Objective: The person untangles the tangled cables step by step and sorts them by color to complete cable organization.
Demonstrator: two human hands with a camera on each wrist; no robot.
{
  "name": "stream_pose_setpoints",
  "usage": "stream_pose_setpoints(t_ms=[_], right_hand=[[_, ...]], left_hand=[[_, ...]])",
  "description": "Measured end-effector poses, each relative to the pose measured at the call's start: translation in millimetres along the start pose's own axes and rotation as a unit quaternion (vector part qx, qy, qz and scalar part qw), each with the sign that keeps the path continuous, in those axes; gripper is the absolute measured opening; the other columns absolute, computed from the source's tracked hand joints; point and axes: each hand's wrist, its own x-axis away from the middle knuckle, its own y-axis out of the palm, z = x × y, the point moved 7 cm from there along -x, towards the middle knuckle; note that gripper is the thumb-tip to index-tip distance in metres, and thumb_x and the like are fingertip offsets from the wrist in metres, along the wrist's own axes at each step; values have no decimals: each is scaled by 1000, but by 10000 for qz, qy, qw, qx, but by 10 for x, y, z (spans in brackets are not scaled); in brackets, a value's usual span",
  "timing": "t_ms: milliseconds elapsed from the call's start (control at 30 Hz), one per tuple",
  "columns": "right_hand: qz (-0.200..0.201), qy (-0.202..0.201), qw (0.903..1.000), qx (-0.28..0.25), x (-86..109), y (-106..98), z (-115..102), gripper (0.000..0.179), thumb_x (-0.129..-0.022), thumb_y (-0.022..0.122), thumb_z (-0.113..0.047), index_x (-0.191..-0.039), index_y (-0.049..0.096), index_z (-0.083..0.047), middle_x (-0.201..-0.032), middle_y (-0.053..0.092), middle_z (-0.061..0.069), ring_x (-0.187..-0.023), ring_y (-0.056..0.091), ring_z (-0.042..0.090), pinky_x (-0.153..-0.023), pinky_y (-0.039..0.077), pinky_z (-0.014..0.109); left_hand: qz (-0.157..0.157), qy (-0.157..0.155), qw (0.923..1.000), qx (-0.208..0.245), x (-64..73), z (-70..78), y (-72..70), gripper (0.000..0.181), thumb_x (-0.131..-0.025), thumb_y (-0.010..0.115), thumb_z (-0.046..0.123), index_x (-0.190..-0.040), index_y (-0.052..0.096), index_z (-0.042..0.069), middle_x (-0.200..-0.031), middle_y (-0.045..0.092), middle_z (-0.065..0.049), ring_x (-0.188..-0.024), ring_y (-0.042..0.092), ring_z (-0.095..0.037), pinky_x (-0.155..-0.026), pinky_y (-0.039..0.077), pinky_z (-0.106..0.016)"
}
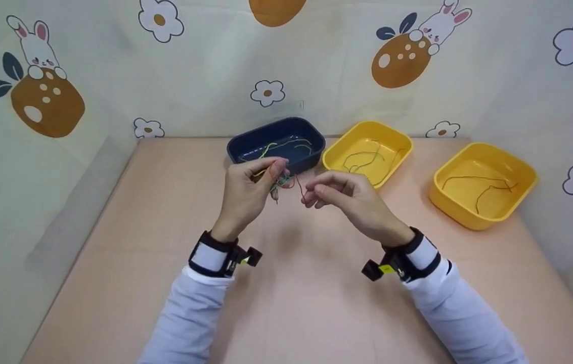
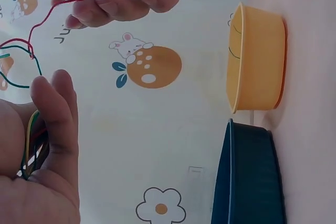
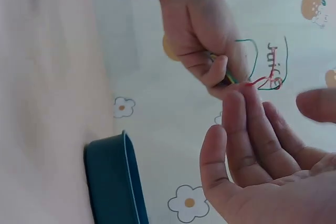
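Above the table, my left hand (image 1: pixel 245 194) grips a small tangle of thin coloured wires (image 1: pixel 283 181), green, yellow and red, between curled fingers and thumb. Loose loops stick out past its fingertips. One red wire (image 2: pixel 35 27) runs from the tangle across to my right hand (image 1: pixel 359 205). That hand's fingers touch the wire's end, while the thumb (image 3: pixel 317 106) stands apart from them in the right wrist view. Behind the left hand is a dark blue bin (image 1: pixel 235 144) with yellow-green wires (image 1: pixel 268 148) inside.
Right of the blue bin stands a yellow bin (image 1: pixel 403 132) with several thin wires (image 1: pixel 362 153) in it. Farther right, a second yellow bin (image 1: pixel 483 222) holds brownish wires (image 1: pixel 478 177). A patterned cloth wall (image 1: pixel 205 76) closes off the back and sides of the table (image 1: pixel 296 303).
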Motion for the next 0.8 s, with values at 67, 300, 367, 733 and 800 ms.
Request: stream_pose_setpoints(t_ms=[67, 300, 367, 733, 800], right_hand=[[51, 31, 9999, 91, 38, 6, -5, 27, -113, 69, -14, -133, 72, 4, -116, 84, 3, -109, 80, 19, -105, 67, 31], [424, -204, 9977, 493, 72, -25, -33, 12, -106, 78, -7, -115, 78, 1, -97, 79, 5, -86, 75, 14, -83, 66, 24], [578, -353, 9942, 840, 72, -59, -64, 10, -106, 78, -7, -112, 79, 0, -96, 79, 8, -82, 72, 12, -77, 64, 22], [1216, -1563, 9401, 2775, 160, -214, -357, 6, -107, 77, -6, -110, 82, -4, -99, 82, 5, -84, 68, 14, -79, 59, 19], [1306, -1609, 9370, 2811, 178, -259, -367, 5, -107, 77, -4, -110, 80, -2, -99, 81, 8, -86, 67, 14, -81, 58, 17]], left_hand=[[-28, 14, 10000, -82, 11, 2, 29, 16, -109, 75, 10, -117, 86, 1, -98, 82, -18, -67, 68, -15, -59, 57, -18], [-262, -25, 9996, -41, 23, -13, 128, 18, -110, 73, 6, -119, 84, -4, -105, 83, -27, -75, 74, -10, -60, 58, -16], [-283, -53, 9996, 30, 21, -17, 131, 17, -110, 72, 3, -119, 84, -6, -106, 83, -28, -77, 75, -7, -59, 58, -16], [-673, -52, 9977, -92, 18, -5, 104, 15, -108, 76, 7, -116, 86, 0, -98, 85, -19, -75, 76, -10, -60, 60, -18], [-664, -6, 9977, -115, 14, 4, 79, 15, -108, 75, 6, -116, 86, -1, -100, 85, -19, -74, 75, -10, -59, 60, -19]])
